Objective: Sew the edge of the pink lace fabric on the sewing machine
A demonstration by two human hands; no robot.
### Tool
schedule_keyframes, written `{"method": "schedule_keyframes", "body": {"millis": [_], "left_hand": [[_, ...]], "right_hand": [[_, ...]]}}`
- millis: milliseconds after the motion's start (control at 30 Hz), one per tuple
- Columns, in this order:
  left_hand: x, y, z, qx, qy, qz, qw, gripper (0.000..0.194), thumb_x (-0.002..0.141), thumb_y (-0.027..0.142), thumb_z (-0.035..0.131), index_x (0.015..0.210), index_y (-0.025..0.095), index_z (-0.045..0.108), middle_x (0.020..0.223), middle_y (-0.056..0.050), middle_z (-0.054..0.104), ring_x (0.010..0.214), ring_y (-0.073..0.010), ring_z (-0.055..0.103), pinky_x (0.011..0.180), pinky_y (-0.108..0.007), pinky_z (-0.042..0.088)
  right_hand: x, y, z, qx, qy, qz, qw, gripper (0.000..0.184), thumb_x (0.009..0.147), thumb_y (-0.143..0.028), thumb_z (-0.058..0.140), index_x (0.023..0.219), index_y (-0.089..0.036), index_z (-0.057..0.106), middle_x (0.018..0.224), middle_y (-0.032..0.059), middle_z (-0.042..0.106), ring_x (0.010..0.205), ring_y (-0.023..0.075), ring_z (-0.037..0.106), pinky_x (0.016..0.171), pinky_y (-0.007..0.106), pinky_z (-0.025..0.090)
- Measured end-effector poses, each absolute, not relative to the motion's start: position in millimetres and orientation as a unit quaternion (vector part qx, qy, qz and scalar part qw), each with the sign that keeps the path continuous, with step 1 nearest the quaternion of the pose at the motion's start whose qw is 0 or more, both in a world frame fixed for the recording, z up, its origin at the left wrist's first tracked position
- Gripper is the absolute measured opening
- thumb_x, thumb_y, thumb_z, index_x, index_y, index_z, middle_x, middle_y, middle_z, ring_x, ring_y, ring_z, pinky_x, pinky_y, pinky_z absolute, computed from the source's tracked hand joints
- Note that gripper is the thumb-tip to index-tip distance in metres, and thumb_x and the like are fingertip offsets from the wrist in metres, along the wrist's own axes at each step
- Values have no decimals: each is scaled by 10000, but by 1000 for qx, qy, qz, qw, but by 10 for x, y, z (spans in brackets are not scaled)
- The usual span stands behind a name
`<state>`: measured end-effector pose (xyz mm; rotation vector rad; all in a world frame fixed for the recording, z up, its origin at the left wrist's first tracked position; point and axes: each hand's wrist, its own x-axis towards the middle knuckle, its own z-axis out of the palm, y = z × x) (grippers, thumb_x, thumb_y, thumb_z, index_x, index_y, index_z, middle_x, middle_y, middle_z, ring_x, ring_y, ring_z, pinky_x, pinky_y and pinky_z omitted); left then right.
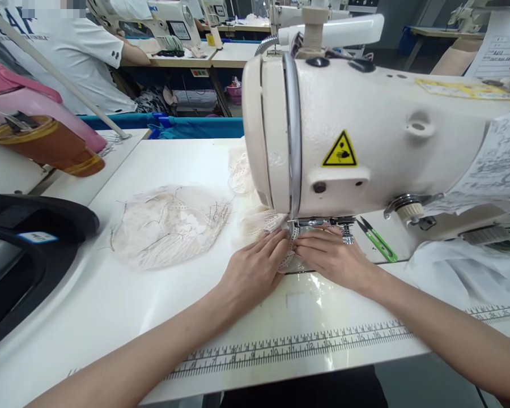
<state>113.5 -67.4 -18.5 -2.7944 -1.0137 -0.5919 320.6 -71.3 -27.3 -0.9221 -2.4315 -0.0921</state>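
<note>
Cream lace fabric (pixel 259 222) lies bunched under the head of a white sewing machine (pixel 374 130), running toward the presser foot area. My left hand (pixel 255 265) is closed over the lace just left of the needle area, fingers together and pressing it down. From the other side, my right hand (pixel 338 256) has its fingers gathered at the lace edge, with the fingertips partly hidden beneath the machine's metal attachment (pixel 323 222). The two hands almost meet. Green-handled thread snips (pixel 378 241) rest right behind my right hand.
A loose cream lace piece (pixel 165 229) with stray threads lies left on the white table. White cloth (pixel 463 272) is heaped at the right. A printed ruler strip (pixel 280 348) follows the front edge. A brown cup (pixel 46 147) and black object (pixel 38 260) stand left; a co-worker (pixel 80 62) sits beyond.
</note>
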Motion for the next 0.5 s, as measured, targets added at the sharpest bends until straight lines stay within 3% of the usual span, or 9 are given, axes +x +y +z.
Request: {"method": "schedule_keyframes", "body": {"millis": [100, 333, 500], "left_hand": [[1126, -668, -213, -925, -322, -192, 68, 359, 898, 184, 457, 1232, 76, 532, 1267, -141, 599, 1150, -241, 595, 926, -385, 547], [1134, -665, -230, -924, -317, -201, 71, 363, 894, 210, 472, 1223, 108, 587, 1274, -111, 595, 1194, -255, 559, 922, -402, 551], [1146, -651, -244, -922, -311, -219, 66, 364, 896, 213, 467, 1219, 102, 592, 1248, -106, 616, 1182, -255, 569, 915, -403, 557]], "right_hand": [[3233, -692, -286, -340, -899, -31, 275, 198, 887, -79, 499, 936, -179, 663, 1037, 23, 711, 1024, 158, 636, 864, 312, 492], [3276, -669, -270, -353, -896, -49, 266, 219, 910, -103, 471, 957, -179, 670, 1045, 24, 710, 974, 159, 653, 861, 325, 484], [3300, -678, -234, -380, -887, -91, 246, 177, 904, -151, 508, 955, -206, 668, 1047, -3, 712, 884, 152, 663, 752, 316, 471]]}}
